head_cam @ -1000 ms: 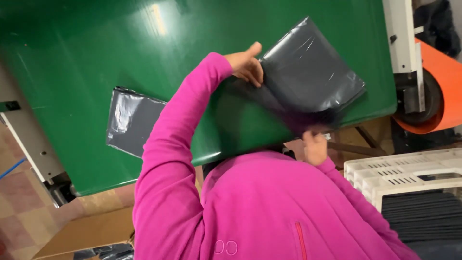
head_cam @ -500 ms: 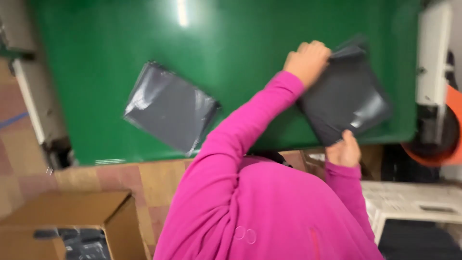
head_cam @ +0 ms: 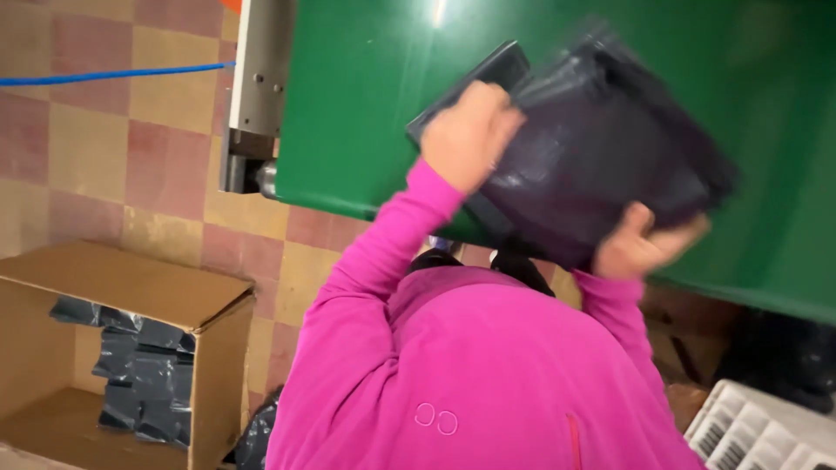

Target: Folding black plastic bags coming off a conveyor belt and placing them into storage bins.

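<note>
Both hands are gripping a dark grey plastic bag [head_cam: 601,161] over the green worktop [head_cam: 366,96]. The left hand [head_cam: 468,132] holds the bag's top edge and the right hand [head_cam: 643,245] holds its lower corner. I think the bag is being lifted, so a firm hold comes next. Left of the worktop, on the tiled floor [head_cam: 104,157], a cardboard box [head_cam: 131,292] holds more grey bags [head_cam: 144,374]

Bag [head_cam: 601,157] held over near edge of table [head_cam: 366,104], left hand [head_cam: 468,132] on its left part, right hand [head_cam: 644,244] under its lower right corner; open box [head_cam: 131,296] on floor [head_cam: 104,148] lower left, more bags [head_cam: 144,365] inside; crate [head_cam: 758,431] lower right.
</note>
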